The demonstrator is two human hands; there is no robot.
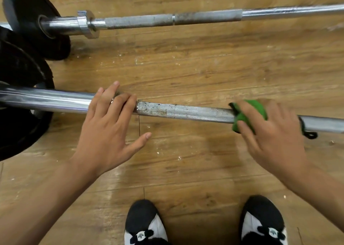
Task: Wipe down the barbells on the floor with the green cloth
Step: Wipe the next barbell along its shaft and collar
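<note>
My left hand (109, 125) rests, fingers straight, on the near barbell (186, 112), likely to stop it rolling. My right hand (270, 131) grips the green cloth (249, 114) wrapped round it, to rub every side.

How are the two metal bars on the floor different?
The near barbell has the left hand resting on it and the right hand holding the green cloth on it; the far barbell lies untouched. The far barbell shows a silver collar; the near barbell shows none. Both are silver with rough grey parts.
</note>
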